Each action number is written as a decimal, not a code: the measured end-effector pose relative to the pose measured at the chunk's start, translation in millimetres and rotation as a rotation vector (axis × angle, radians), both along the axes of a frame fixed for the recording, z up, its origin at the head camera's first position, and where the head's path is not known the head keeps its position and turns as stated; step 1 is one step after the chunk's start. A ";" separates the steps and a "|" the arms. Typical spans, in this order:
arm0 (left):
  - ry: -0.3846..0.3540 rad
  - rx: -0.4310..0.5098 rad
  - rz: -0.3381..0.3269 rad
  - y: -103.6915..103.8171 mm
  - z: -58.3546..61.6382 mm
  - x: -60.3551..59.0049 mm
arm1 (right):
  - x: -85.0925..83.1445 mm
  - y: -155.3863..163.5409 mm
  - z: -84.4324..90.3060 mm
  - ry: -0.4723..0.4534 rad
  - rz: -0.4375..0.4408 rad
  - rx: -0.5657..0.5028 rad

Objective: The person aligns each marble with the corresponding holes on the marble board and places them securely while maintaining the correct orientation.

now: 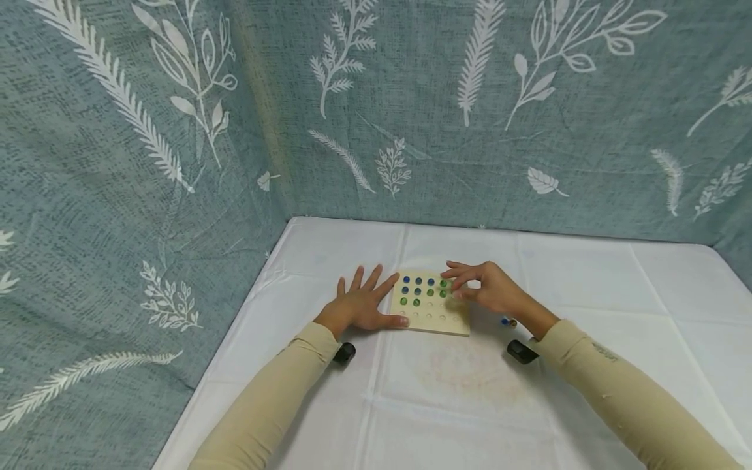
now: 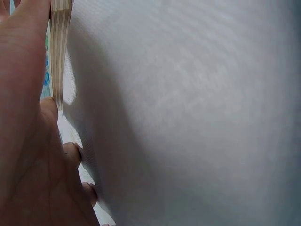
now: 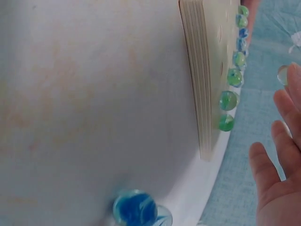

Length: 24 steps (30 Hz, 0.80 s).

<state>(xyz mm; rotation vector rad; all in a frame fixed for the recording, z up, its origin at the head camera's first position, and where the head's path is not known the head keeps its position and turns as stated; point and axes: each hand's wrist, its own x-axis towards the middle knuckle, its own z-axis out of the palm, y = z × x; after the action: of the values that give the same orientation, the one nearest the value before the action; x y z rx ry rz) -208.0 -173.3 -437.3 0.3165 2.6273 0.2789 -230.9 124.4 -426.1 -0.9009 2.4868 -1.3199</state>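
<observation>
A pale wooden board [image 1: 437, 323] with rows of round hollows lies on the table, its layered edge [image 3: 194, 70] showing in the right wrist view. Blue marbles [image 1: 407, 279] and green marbles [image 1: 443, 294] sit in its far rows and near left. My left hand [image 1: 361, 308] rests with fingers spread at the board's left side, the thumb on its near left corner and the index finger by the far left one. Above the board's right side, my right hand [image 1: 490, 287] pinches a clear glass marble [image 3: 282, 75] between thumb and fingertip; its colour is hard to tell.
Right of the board, a blue marble [image 3: 135, 208] and another marble [image 3: 163, 217] lie loose on the white tablecloth [image 1: 464, 418], near the right wrist. Black wrist devices [image 1: 521, 352] sit under both forearms. A patterned teal curtain [image 1: 435, 163] hangs behind and to the left.
</observation>
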 end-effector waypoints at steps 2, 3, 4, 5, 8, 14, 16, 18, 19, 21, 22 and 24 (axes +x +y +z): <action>-0.001 0.003 0.003 -0.2 -0.6 0.4 | 0.0 -2.2 -0.3 -0.002 0.007 -0.002; -0.003 0.004 0.004 -0.2 -0.7 0.8 | -0.1 -3.3 -0.6 0.002 0.011 0.000; -0.004 0.005 0.005 -0.3 -0.5 1.2 | -0.2 -4.6 -0.5 0.003 0.012 0.000; -0.005 0.004 0.007 -0.3 -0.6 1.5 | -0.4 -5.6 -0.9 0.006 0.011 0.003; -0.002 0.002 0.007 -0.1 -0.3 2.7 | -1.2 -9.0 -2.5 0.009 0.006 0.011; -0.005 -0.002 0.008 0.0 0.5 3.1 | -3.6 -16.3 -5.8 0.038 0.016 0.026; 0.000 -0.001 0.007 -0.1 1.2 2.8 | -4.4 -18.5 -5.8 0.042 0.016 0.027; 0.004 -0.002 0.006 -0.2 2.3 2.5 | -5.0 -20.8 -5.6 0.032 0.009 0.028; 0.004 -0.001 0.006 -0.2 2.9 2.4 | -5.2 -21.9 -5.5 0.027 0.008 0.028; 0.004 -0.002 0.006 -0.1 4.5 2.4 | -5.1 -23.7 -5.1 0.019 0.009 0.028; 0.003 -0.004 0.005 -0.1 4.9 2.5 | -5.1 -24.6 -5.4 0.015 0.009 0.030; -0.001 -0.005 0.004 0.1 5.6 3.1 | -5.0 -26.0 -6.0 0.015 0.016 0.029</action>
<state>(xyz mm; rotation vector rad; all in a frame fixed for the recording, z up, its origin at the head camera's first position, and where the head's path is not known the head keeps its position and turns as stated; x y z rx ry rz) -204.9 -173.2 -431.8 0.3101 2.6277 0.2740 -236.0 98.4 -432.1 -0.9261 2.4976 -1.2739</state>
